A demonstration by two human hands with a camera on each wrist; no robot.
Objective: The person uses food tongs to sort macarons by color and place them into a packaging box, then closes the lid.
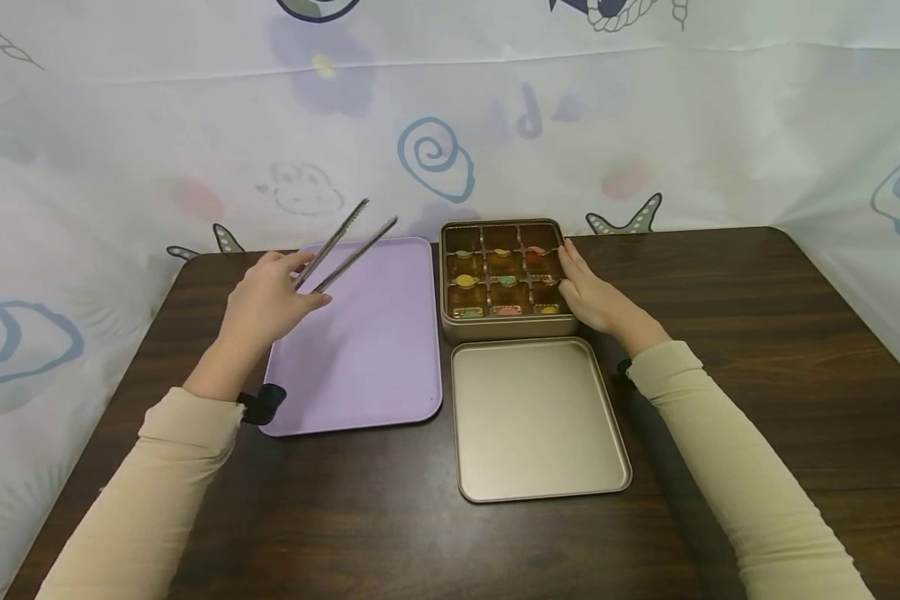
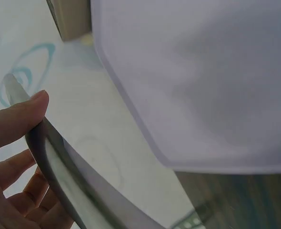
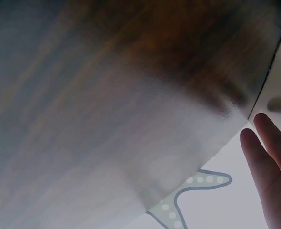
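My left hand [image 1: 270, 292] grips a pair of metal tongs [image 1: 355, 256] above the lilac tray [image 1: 367, 367]. The two arms of the tongs stand apart with nothing between the tips, pointing up and to the right. In the left wrist view, the thumb presses on the shiny metal of the tongs [image 2: 74, 176]. My right hand [image 1: 596, 296] rests along the right side of a gold square tin [image 1: 510, 330], fingers extended. Inside the tin, a brown divider with several compartments holds small yellow, green and red pieces. The right wrist view catches only some straight fingers [image 3: 259, 157].
A flat gold lid or tray [image 1: 540, 417] lies just in front of the tin, to the right of the lilac tray. Everything stands on a dark wooden table [image 1: 757, 350]. A white patterned cloth [image 1: 495, 100] hangs behind the table's far edge.
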